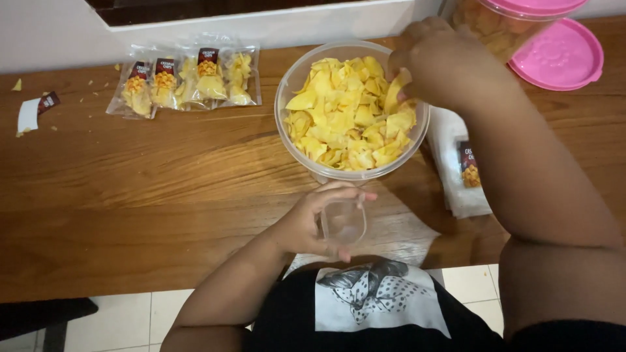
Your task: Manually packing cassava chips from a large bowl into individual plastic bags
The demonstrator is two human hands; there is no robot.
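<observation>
Chips (345,114) — yellow, thin, curled — heaped to the rim of a clear round plastic tub (284,98) near the back of a brown wooden table (130,195). Right hand (443,62) over the tub's far right rim, fingers closed on a few chips, pinch tight. Left hand (313,225) at the near table edge, fingers wrapped around a small clear pouch (343,220), mouth held open and facing up, just below the tub.

Left of the tub, a row of filled sealed pouches (186,78) with dark labels. Right of it, a flat stack of empty pouches (456,163), partly under the forearm. At the far right corner, a clear jar (502,26) of more chips, with a loose pink lid (561,55) beside it.

Likely trouble: brittle chips cracking under a hard pinch, or falling past the narrow pouch mouth — pouch right at the table edge, floor tiles directly below. Forearm close to the tub rim; a nudge could tip it. Open room mostly on the bare wood to the left.
</observation>
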